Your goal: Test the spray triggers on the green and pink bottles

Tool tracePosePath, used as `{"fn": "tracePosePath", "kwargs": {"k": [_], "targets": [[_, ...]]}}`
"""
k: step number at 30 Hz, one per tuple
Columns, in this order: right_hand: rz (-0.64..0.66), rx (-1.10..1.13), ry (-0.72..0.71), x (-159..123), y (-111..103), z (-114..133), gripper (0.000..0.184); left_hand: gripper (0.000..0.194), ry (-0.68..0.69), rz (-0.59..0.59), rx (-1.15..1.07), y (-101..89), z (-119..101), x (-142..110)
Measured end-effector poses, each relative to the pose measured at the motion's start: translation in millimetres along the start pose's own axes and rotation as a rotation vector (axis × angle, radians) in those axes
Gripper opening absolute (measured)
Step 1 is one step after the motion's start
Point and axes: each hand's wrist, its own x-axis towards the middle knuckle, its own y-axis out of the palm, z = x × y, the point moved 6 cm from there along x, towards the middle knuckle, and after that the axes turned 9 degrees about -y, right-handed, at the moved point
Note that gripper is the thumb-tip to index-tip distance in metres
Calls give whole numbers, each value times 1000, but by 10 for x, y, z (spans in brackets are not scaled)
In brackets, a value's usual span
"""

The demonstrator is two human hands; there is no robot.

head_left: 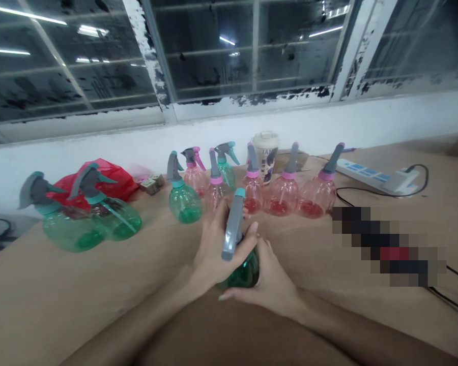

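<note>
Dark windows (pixel 248 56) stand above the table (pixel 156 300); a cup (pixel 269 157) near its back edge shows "IAN". Room for moving stretches toward its left edge. Four green bottles (pixel 185 203) and five pink bottles (pixel 281 195) stand nearer the wall (pixel 110 129). Well in from that edge, the left hand (pixel 213 249) curls around the held sprayer's (pixel 246 269) neck; the right hand (pixel 277 284) cups its body.

A tan worktop (pixel 61 290) carries two translucent green plastic spray bottles (pixel 122 221) at the left, just beside a crumpled red plastic bag (pixel 127 183). Across the far middle stand two similar green bottles (pixel 185 203) and five translucent pink plastic spray bottles (pixel 282 196), with a pale, lidded, printed cup (pixel 266 157) among them. A long white-and-blue power strip (pixel 370 175) lies far right; nearer, a dark, pixelated object (pixel 389 249) sits with black cables (pixel 448 301).
</note>
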Motion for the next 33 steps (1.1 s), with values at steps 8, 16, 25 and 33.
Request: {"fn": "tracePosePath", "kwargs": {"k": [8,16,25,33], "targets": [[6,32,71,-8,-4,-46,78,36,-42,-26,-35,28,25,-28],[39,52,36,8,5,-49,78,36,-42,-38,-48,37,57,-27],[23,38,32,4,-17,-18,78,21,-44,-18,11,0,-5,7],[38,18,-24,22,-14,37,88,17,-18,-46,13,-4,-33,-17]]}}
